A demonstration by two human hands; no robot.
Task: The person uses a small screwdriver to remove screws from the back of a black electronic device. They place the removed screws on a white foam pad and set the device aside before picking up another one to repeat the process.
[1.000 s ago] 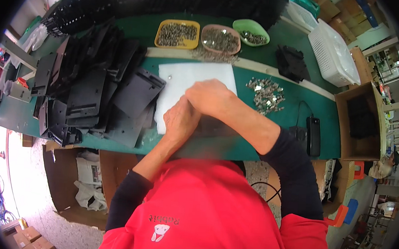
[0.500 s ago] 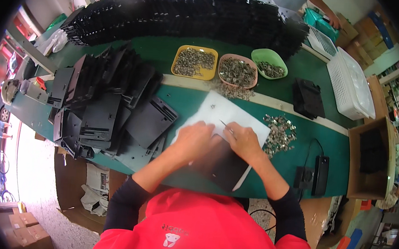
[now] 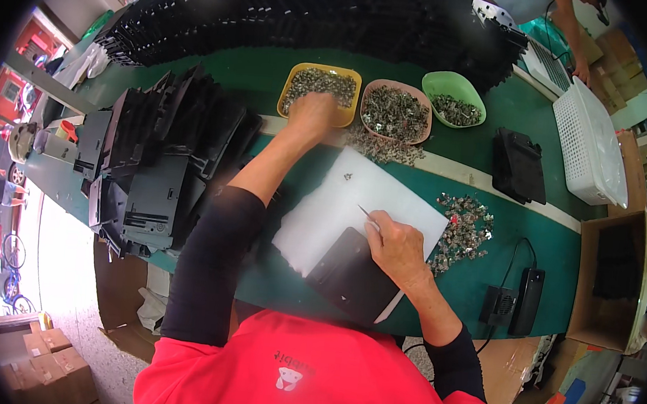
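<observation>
My left hand (image 3: pixel 314 114) reaches down into a yellow tray (image 3: pixel 280 101) of small metal parts. Its fingertips are hidden by the hand itself. In my closed right hand (image 3: pixel 400 247) is a thin pointed tool (image 3: pixel 365 212), its tip directed up and left; whether it has one prong or two cannot be made out. Just under that hand, a flat black plastic panel (image 3: pixel 355 277) lies at an angle on a white foam sheet (image 3: pixel 404 196). One tiny metal piece (image 3: pixel 347 176) rests on the upper part of the foam.
Black panels (image 3: pixel 159 189) are heaped at left, with long stacks (image 3: pixel 276 27) behind. Pink (image 3: pixel 426 138) and green (image 3: pixel 482 122) trays hold metal parts. Loose clips (image 3: pixel 464 232) lie right of the foam, near a black corded device (image 3: pixel 529 298). Another person's arm (image 3: pixel 569 28) shows at top right.
My left hand has left the black panel and moved up into the yellow tray. My right hand stays near the panel with the tool. A panel left of the foam is no longer seen there.
</observation>
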